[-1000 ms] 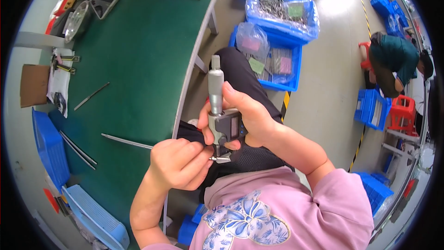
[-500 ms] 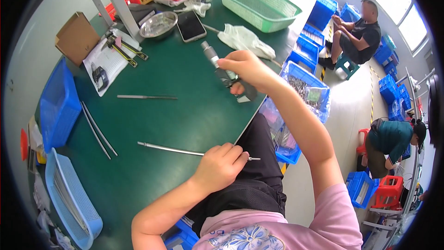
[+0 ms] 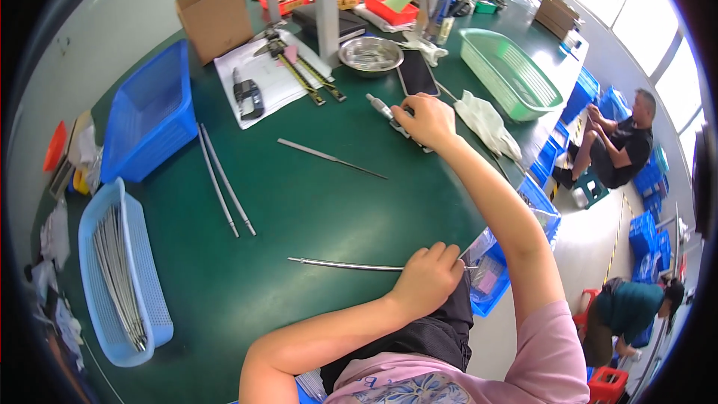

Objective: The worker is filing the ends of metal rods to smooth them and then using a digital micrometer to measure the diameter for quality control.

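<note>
My left hand (image 3: pixel 428 280) is closed around a thin metal rod (image 3: pixel 344 263) near the table's front edge. Most of the rod reaches out to the left over the green table, and a thin tip shows past my fingers on the right. Farther off, my right hand (image 3: pixel 428 121) grips a micrometer (image 3: pixel 383 108), whose silver barrel points to the far left. My fingers hide most of its frame, low at the tabletop beside a black phone (image 3: pixel 416 73). Between the hands and the left side lies a slim file (image 3: pixel 321 153), touched by neither hand.
Two rods (image 3: pixel 218 179) lie beside a blue bin (image 3: pixel 149 116). A light blue basket (image 3: pixel 161 314) holds several rods. Calipers (image 3: pixel 299 71) and a dark gauge (image 3: pixel 248 96) rest on paper. A metal bowl (image 3: pixel 371 56), white glove (image 3: pixel 486 123) and green basket (image 3: pixel 516 78) stand farther back.
My right hand has carried the micrometer away from me, down toward the tabletop near the phone. My left hand still holds the rod. The whole view has swung to the left.
</note>
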The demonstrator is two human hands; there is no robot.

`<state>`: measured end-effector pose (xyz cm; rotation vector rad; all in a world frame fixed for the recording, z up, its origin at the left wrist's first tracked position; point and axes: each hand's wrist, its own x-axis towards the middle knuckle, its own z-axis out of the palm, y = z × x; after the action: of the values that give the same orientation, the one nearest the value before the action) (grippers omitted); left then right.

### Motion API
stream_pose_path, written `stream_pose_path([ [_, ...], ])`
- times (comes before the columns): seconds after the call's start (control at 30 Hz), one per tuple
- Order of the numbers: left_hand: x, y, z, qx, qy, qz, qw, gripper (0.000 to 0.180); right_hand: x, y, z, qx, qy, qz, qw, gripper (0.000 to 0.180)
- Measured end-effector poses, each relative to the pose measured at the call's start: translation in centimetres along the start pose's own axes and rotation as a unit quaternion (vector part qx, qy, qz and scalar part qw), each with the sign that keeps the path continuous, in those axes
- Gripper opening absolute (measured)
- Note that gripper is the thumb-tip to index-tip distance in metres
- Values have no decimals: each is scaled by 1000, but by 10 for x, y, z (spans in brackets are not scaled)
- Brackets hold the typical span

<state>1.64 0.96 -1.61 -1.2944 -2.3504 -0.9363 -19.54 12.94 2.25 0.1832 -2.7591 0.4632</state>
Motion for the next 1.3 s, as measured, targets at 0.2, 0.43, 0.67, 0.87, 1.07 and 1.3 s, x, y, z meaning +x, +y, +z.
stream_pose_path([
  [0.2, -6, 1, -1, -35, 15, -3, 999, 14, -11, -43, 16, -47, 132, -214, 967, 15],
  [0.43, -1, 0, 5, -23, 33, -19, 999, 15, -34, -104, 32, -68, -51, -191, 978, 12],
  [0.67, 2, -8, -2, -39, 48, -38, 997, 14, -25, -102, 5, -4, -235, -50, 971, 14],
  [0.87, 0, -2, -2, -28, 47, -20, 998, 18, -41, -96, 15, -51, -153, -67, 985, 15],
  [1.07, 1, -1, 0, -42, 22, -48, 998, 16, -50, -68, -24, 76, -158, -26, 984, 19],
  [1.3, 8, -7, -18, -42, 9, -86, 995, 14, -173, -12, -130, 437, 106, 71, 890, 16],
])
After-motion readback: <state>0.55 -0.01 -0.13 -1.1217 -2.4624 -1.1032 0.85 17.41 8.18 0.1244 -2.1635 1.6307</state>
